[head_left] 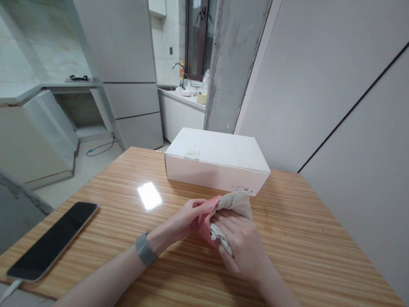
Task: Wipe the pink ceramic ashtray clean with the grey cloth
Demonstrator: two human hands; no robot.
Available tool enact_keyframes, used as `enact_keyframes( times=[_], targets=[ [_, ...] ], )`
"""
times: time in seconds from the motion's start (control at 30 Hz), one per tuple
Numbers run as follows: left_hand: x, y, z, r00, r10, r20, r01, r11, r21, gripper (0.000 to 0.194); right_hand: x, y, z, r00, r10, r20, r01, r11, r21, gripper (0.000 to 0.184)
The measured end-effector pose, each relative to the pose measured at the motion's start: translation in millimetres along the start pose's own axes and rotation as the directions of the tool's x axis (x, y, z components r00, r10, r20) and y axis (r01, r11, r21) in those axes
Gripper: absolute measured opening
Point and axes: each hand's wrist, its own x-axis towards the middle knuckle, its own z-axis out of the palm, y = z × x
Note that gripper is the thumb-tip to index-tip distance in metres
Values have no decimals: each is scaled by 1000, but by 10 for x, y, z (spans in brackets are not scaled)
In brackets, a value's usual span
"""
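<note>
My left hand grips a small pink bowl by its left side, thumb on top. The bowl is tilted on its side with its opening toward the right, a little above the table; its inside is mostly hidden. My right hand is closed on a light grey cloth and presses it into the bowl's opening. Part of the cloth sticks out above the fingers, and another fold shows below them. A grey band is around my left wrist.
A white closed box stands just beyond my hands on the wood-grain table. A black-screened phone lies at the left edge, with a white cable plugged in. A pale wall runs along the right.
</note>
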Motion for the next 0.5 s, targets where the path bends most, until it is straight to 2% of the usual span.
enact_keyframes(
  times=[0.1,0.23,0.33,0.4,0.5],
  targets=[
    [1,-66,16,1000,22,-11,-23,998,-51,33,3,19,10,999,3,-40,-5,999,-38,37],
    [-12,-118,23,999,-3,51,10,990,-140,25,-5,49,-20,1000,6,-13,-6,1000,-30,39],
    [-6,-101,7,993,-54,105,72,982,-174,37,-8,41,-53,999,-8,38,8,1000,0,37],
    [-3,-69,-6,991,-59,122,76,987,-145,46,-3,10,-61,996,-30,79,28,999,20,36],
    [-15,-20,-11,995,-57,76,60,998,-32,46,11,-46,-48,990,-48,133,38,996,76,33]
  ],
)
